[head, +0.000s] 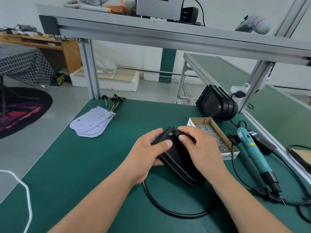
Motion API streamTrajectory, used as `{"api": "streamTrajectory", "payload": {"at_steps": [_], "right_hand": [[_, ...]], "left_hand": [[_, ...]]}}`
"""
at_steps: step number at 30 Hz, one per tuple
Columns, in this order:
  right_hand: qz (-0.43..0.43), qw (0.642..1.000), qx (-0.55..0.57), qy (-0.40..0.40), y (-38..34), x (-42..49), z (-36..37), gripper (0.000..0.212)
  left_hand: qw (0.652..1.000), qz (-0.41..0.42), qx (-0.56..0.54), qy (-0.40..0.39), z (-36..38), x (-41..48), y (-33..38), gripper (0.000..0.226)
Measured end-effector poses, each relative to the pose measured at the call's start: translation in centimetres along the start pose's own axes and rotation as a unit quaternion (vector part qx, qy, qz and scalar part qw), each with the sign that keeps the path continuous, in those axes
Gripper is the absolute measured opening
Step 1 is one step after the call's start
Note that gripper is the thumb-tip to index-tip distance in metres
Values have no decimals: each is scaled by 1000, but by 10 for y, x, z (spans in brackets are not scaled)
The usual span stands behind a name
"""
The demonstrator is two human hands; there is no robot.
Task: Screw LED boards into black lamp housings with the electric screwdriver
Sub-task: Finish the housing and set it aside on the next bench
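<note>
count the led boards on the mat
4 LED boards show, fanned in one overlapping stack at the far left of the green mat; others could be hidden underneath.

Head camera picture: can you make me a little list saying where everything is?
black lamp housing: held between both hands, over the green table
left hand: grips its left side
right hand: grips its far end
LED boards: stacked, far left on the table
screws: in the cardboard box, right of the housing
electric screwdriver: lying untouched, right of the box

Left grip clasping, right grip pinching
</note>
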State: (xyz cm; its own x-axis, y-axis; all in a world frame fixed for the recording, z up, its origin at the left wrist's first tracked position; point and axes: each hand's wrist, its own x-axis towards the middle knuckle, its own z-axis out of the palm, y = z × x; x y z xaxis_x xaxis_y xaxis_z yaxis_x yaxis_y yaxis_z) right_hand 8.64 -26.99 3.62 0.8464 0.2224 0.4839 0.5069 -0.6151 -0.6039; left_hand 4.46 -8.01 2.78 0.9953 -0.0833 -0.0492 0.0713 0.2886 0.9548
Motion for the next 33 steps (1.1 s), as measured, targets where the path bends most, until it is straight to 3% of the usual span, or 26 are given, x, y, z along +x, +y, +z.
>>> {"api": "streamTrajectory", "payload": {"at_steps": [10,21,33], "right_hand": [[-10,1000,16,-11,-2,6,-5,24],[-97,995,8,23,-5,3,-2,17],[-136,987,-85,-5,-18,7,1,13]], "left_hand": [[996,30,59,-52,0,-3,3,22],[991,46,98,-72,-3,-4,5,22],[991,48,93,-81,-5,-4,4,12]]}}
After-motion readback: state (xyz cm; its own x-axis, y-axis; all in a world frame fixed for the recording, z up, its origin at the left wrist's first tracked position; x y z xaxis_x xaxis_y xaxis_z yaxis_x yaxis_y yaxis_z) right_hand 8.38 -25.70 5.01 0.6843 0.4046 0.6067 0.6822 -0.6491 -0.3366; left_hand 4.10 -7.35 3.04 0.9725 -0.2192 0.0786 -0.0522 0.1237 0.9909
